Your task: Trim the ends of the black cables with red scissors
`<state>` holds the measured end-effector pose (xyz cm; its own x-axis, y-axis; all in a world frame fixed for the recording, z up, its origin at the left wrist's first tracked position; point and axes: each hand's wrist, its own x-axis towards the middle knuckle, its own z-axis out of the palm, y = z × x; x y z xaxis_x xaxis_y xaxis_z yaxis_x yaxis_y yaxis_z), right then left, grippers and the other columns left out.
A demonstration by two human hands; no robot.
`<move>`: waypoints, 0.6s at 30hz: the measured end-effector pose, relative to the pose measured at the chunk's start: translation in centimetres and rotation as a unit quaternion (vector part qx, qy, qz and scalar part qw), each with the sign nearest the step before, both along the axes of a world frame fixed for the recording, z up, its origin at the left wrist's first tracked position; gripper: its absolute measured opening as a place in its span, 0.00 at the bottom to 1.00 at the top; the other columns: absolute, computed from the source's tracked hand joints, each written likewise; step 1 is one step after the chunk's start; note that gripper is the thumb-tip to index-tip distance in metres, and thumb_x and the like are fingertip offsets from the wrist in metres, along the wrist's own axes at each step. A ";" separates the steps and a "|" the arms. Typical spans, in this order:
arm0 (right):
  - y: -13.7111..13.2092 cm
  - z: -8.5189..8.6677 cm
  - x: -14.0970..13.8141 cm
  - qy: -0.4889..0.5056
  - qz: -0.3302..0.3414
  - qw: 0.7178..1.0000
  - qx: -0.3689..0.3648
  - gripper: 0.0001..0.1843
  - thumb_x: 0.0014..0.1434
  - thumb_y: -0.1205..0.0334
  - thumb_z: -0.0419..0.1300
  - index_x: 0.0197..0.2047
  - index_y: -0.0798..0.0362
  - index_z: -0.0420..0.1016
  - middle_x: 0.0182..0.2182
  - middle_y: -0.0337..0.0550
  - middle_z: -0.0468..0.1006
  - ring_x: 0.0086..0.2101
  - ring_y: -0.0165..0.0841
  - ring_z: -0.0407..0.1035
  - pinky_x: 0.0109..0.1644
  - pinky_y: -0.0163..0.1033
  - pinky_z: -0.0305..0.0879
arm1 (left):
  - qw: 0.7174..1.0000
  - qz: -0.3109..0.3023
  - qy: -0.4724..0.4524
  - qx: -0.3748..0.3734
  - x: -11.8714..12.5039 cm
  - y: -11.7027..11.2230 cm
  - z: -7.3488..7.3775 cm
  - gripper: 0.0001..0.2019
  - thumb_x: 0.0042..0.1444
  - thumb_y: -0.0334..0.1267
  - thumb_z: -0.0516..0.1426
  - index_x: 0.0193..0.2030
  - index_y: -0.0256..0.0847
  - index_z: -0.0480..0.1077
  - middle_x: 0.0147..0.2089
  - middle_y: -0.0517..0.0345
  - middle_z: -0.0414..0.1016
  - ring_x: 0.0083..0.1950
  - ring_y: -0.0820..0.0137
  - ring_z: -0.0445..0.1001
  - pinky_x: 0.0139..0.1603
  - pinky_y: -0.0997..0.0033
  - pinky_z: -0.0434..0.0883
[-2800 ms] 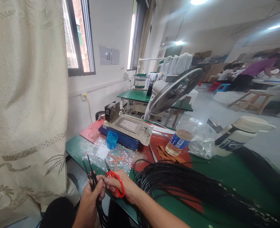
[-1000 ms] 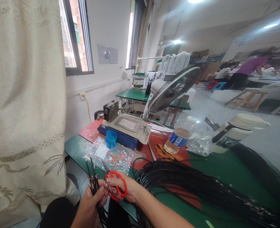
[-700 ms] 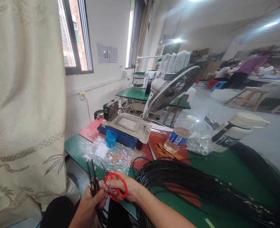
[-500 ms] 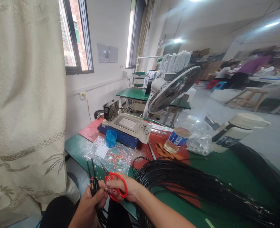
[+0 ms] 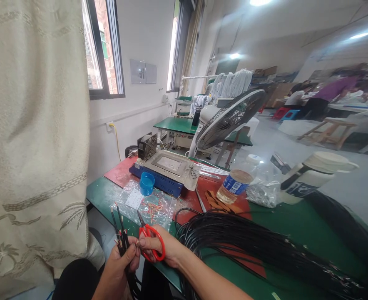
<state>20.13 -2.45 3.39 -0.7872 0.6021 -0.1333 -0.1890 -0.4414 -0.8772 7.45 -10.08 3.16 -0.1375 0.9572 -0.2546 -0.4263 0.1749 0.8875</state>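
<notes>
My left hand [image 5: 121, 260] is closed round a few black cables [image 5: 118, 227], their ends sticking up just off the near left corner of the green table [image 5: 296, 225]. My right hand [image 5: 163, 250] grips red-handled scissors [image 5: 151, 241], fingers through the loops, blades pointing up and left toward the cable ends. The two hands touch at the fingertips. A big bundle of black cables [image 5: 252, 246] lies across the table to the right of my right forearm.
A clear bag of small parts [image 5: 146, 206], a blue cup [image 5: 147, 183], a blue-based machine [image 5: 165, 168], a water bottle [image 5: 237, 183] and a white jug [image 5: 312, 177] stand on the table. A fan [image 5: 230, 118] is behind it. A curtain [image 5: 34, 137] hangs left. People work far right.
Hands, cables and scissors stay in nearly the same place and grip. Only the camera view has shifted slightly.
</notes>
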 end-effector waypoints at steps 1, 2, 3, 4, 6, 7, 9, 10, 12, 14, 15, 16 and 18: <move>0.0 0.1 0.0 0.002 -0.005 1.000 0.003 0.25 0.38 0.48 0.67 0.23 0.61 0.63 0.13 0.36 0.62 0.15 0.20 0.54 0.17 0.27 0.47 | 1.000 0.017 0.001 -0.002 0.1 0.0 0.1 0.21 0.41 0.50 0.62 0.28 0.32 0.62 0.16 0.67 0.51 0.18 0.84 0.50 0.23 0.78 0.44; 0.0 0.1 -0.1 0.005 -0.008 1.000 0.006 0.24 0.39 0.49 0.67 0.22 0.61 0.63 0.13 0.36 0.62 0.14 0.21 0.54 0.17 0.27 0.47 | 0.999 0.033 -0.001 -0.001 0.2 0.1 0.1 0.21 0.40 0.50 0.62 0.28 0.33 0.62 0.16 0.67 0.51 0.18 0.84 0.50 0.23 0.78 0.44; -0.1 0.2 -0.2 0.005 -0.010 1.000 0.011 0.24 0.38 0.49 0.67 0.22 0.61 0.63 0.13 0.36 0.62 0.14 0.21 0.54 0.17 0.27 0.47 | 0.999 0.039 -0.005 0.000 0.3 0.1 0.1 0.22 0.39 0.50 0.63 0.28 0.33 0.61 0.15 0.67 0.51 0.18 0.84 0.50 0.22 0.79 0.44; -0.1 0.3 -0.3 0.002 -0.015 1.000 0.016 0.24 0.38 0.49 0.68 0.22 0.61 0.64 0.13 0.36 0.62 0.14 0.21 0.54 0.16 0.28 0.47 | 0.999 0.045 -0.010 -0.001 0.4 0.2 0.1 0.22 0.39 0.51 0.63 0.28 0.34 0.60 0.15 0.67 0.51 0.18 0.84 0.50 0.22 0.79 0.44; -0.1 0.3 -0.4 -0.018 -0.025 0.999 0.026 0.24 0.35 0.50 0.69 0.23 0.61 0.65 0.12 0.35 0.61 0.13 0.21 0.53 0.15 0.27 0.47 | 0.998 0.056 -0.012 -0.007 0.4 0.3 0.1 0.24 0.38 0.51 0.63 0.31 0.34 0.60 0.15 0.68 0.52 0.18 0.84 0.50 0.22 0.80 0.44; -0.1 0.2 -0.5 -0.028 -0.030 0.999 0.033 0.24 0.34 0.50 0.69 0.23 0.61 0.65 0.12 0.34 0.61 0.13 0.21 0.53 0.15 0.27 0.46 | 0.998 0.060 -0.009 -0.011 0.5 0.3 0.1 0.25 0.37 0.51 0.63 0.32 0.33 0.61 0.15 0.68 0.52 0.18 0.84 0.50 0.22 0.80 0.44; -0.2 0.1 -0.6 -0.043 -0.048 0.996 0.056 0.24 0.35 0.50 0.69 0.23 0.60 0.65 0.12 0.34 0.60 0.13 0.21 0.52 0.15 0.27 0.45 | 0.998 0.065 0.008 -0.015 0.5 0.3 0.0 0.27 0.36 0.51 0.64 0.34 0.31 0.62 0.14 0.68 0.53 0.17 0.84 0.51 0.21 0.81 0.45; -0.2 0.0 -0.6 -0.048 -0.057 0.995 0.070 0.23 0.37 0.49 0.68 0.23 0.60 0.65 0.12 0.34 0.60 0.13 0.21 0.52 0.15 0.27 0.44 | 0.998 0.065 0.017 -0.013 0.5 0.3 0.0 0.27 0.37 0.51 0.64 0.35 0.30 0.63 0.14 0.68 0.53 0.17 0.84 0.51 0.21 0.81 0.45; -0.3 -0.2 -0.6 -0.055 -0.081 0.991 0.090 0.23 0.42 0.48 0.65 0.24 0.60 0.65 0.13 0.35 0.60 0.13 0.22 0.52 0.16 0.28 0.44 | 0.998 0.060 0.018 -0.007 0.3 0.3 0.0 0.24 0.40 0.49 0.63 0.35 0.29 0.63 0.15 0.67 0.55 0.18 0.83 0.53 0.20 0.82 0.48; -0.3 -0.3 -0.5 -0.068 -0.117 0.983 0.127 0.21 0.45 0.48 0.63 0.25 0.60 0.66 0.13 0.35 0.59 0.14 0.22 0.52 0.17 0.29 0.45 | 0.998 0.054 -0.018 -0.031 -0.1 0.3 0.1 0.22 0.43 0.45 0.63 0.37 0.29 0.63 0.20 0.63 0.61 0.21 0.82 0.58 0.22 0.81 0.55; -0.4 -0.3 -0.4 -0.080 -0.144 0.972 0.169 0.20 0.47 0.49 0.63 0.25 0.60 0.66 0.14 0.35 0.60 0.16 0.23 0.53 0.19 0.29 0.47 | 0.996 0.058 -0.050 -0.054 -0.3 0.3 0.2 0.21 0.43 0.42 0.63 0.39 0.30 0.63 0.23 0.62 0.64 0.24 0.81 0.62 0.25 0.80 0.60; -0.4 -0.3 -0.4 -0.093 -0.173 0.954 0.229 0.18 0.48 0.51 0.63 0.25 0.60 0.67 0.16 0.37 0.61 0.18 0.23 0.55 0.21 0.30 0.49 | 0.991 0.067 -0.083 -0.080 -0.6 0.3 0.3 0.20 0.44 0.39 0.62 0.41 0.31 0.62 0.27 0.59 0.67 0.27 0.79 0.65 0.30 0.79 0.64; -0.5 -0.2 -0.4 -0.106 -0.217 0.890 0.387 0.12 0.50 0.57 0.62 0.25 0.59 0.70 0.19 0.39 0.65 0.23 0.24 0.58 0.26 0.30 0.51 | 0.978 0.088 -0.149 -0.113 -0.9 0.2 0.7 0.21 0.46 0.34 0.61 0.46 0.35 0.61 0.34 0.56 0.70 0.36 0.75 0.70 0.37 0.74 0.68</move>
<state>19.73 -2.91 3.15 -0.4647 0.8196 0.3350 0.0116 0.3840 -0.9233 6.53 -9.85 3.90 -0.1831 0.8402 -0.5104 -0.7014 0.2521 0.6667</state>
